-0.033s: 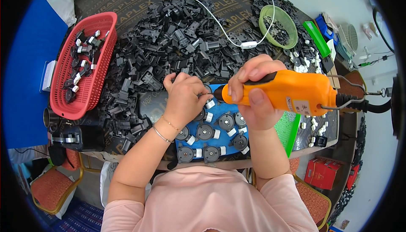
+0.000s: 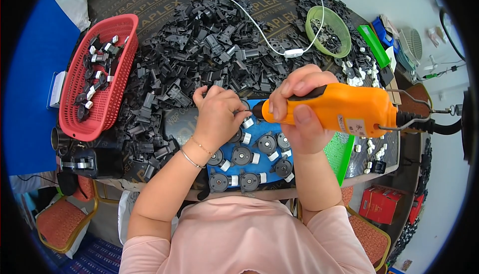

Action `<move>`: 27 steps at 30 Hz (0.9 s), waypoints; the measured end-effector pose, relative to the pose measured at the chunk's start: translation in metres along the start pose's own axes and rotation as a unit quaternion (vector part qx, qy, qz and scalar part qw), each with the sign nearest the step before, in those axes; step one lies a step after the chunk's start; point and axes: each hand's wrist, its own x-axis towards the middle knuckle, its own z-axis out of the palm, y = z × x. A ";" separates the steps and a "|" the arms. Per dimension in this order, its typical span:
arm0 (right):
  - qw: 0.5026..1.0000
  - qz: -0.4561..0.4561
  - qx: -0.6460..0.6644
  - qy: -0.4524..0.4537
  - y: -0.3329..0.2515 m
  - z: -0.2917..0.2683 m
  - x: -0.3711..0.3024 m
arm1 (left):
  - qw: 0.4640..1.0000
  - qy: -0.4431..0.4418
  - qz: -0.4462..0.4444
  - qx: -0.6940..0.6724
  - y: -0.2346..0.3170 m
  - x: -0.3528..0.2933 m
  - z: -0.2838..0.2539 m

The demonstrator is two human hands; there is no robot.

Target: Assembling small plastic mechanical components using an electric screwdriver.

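Note:
My right hand (image 2: 303,109) is wrapped round an orange electric screwdriver (image 2: 354,107), held nearly level and pointing left. Its dark nose meets the pinched fingertips of my left hand (image 2: 218,114). What those fingers hold at the tip is too small and covered to make out. Under both hands lies a blue mat (image 2: 222,174) bearing several round black assemblies with white tabs, such as a front one (image 2: 219,181) and a middle one (image 2: 242,155). Part of another white-tabbed piece (image 2: 248,123) shows just below my left fingertips.
Loose black plastic parts (image 2: 199,44) are heaped across the table beyond my hands. A red basket (image 2: 130,39) of assembled pieces stands left. At the right are a green bowl (image 2: 343,49) of small parts, a green tray (image 2: 344,166) and white pieces (image 2: 355,81). A wire hanger (image 2: 419,99) joins the screwdriver's rear.

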 end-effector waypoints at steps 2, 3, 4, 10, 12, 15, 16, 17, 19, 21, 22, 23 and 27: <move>1.000 0.001 -0.008 0.001 -0.001 0.001 0.000 | 1.000 0.003 0.003 0.006 0.000 -0.001 0.000; 1.000 0.001 -0.009 0.001 0.000 0.000 -0.001 | 1.000 -0.012 0.002 0.006 -0.001 -0.002 0.000; 1.000 -0.001 -0.009 0.000 0.002 -0.001 -0.001 | 1.000 -0.027 0.001 0.006 -0.001 -0.002 0.000; 0.997 0.001 -0.081 -0.006 0.021 -0.013 -0.011 | 0.998 -0.052 0.003 0.035 0.002 0.000 -0.005; 0.996 0.008 -0.083 -0.003 0.024 -0.014 -0.013 | 0.996 -0.076 0.004 0.051 -0.001 0.002 -0.004; 0.996 0.020 -0.082 0.010 0.028 -0.010 -0.015 | 0.991 -0.113 0.001 0.075 -0.002 0.004 -0.004; 0.997 0.020 -0.072 0.010 0.029 -0.009 -0.015 | 0.988 -0.127 -0.002 0.083 -0.003 0.005 -0.004; 0.998 0.020 -0.061 0.010 0.031 -0.008 -0.015 | 0.988 -0.128 -0.003 0.083 -0.004 0.005 -0.003; 0.997 0.018 -0.075 0.000 0.033 -0.005 -0.015 | 0.988 -0.124 0.003 0.088 -0.007 0.005 -0.001; 0.996 0.016 -0.089 -0.011 0.035 -0.003 -0.015 | 0.988 -0.124 0.003 0.095 -0.009 0.005 0.001; 0.996 0.026 -0.086 -0.026 0.034 -0.002 -0.014 | 0.987 -0.123 0.004 0.101 -0.010 0.005 0.001; 0.995 0.036 -0.083 -0.041 0.034 -0.002 -0.014 | 0.987 -0.124 0.004 0.102 -0.009 0.006 0.002; 0.996 0.078 -0.036 0.019 0.038 0.008 -0.014 | 0.985 -0.128 0.004 0.117 -0.007 0.007 0.001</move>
